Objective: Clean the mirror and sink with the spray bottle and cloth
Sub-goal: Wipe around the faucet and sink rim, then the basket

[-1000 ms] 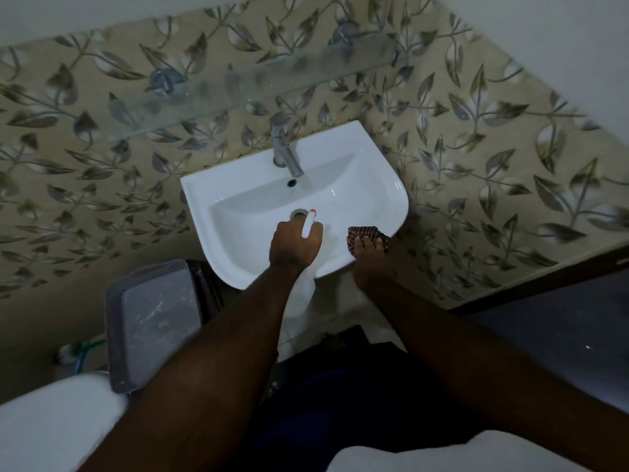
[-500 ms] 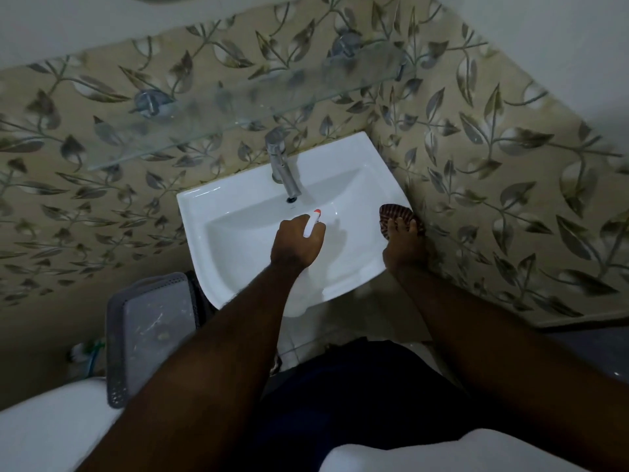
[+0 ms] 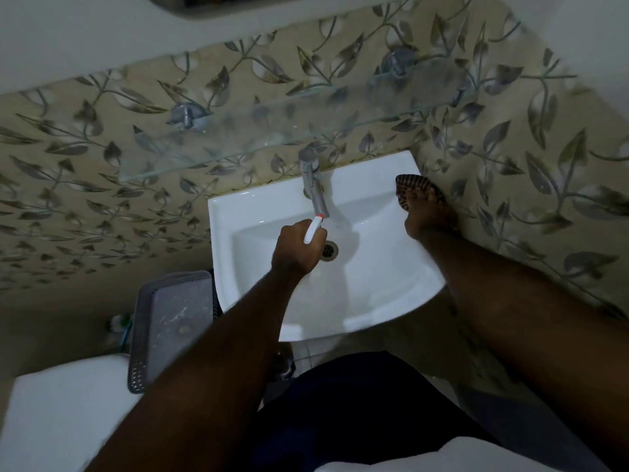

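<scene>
Nearest you, both forearms reach out over the sink. Your left hand is closed around the spray bottle, held over the middle of the basin just beside the drain; only the white neck and its red tip show above your knuckles, and the tip points up toward the tap. Your right hand lies on the sink's right edge, toward the back right corner, pressing the cloth flat under the fingers; the cloth pokes out beyond your fingertips toward the wall.

Further on, a glass shelf juts out above the tap, and the mirror is only a dark sliver at the top of the view.

What to watch: the nozzle sits very near the tap spout, so a squeeze here would likely splash back off the metal, not coat the basin. I'd judge the mirror still lies ahead; lifting the bottle straight up from here could knock the shelf. The cloth lies at the rim's outer edge, so a hard wipe could push it off between sink and wall
</scene>
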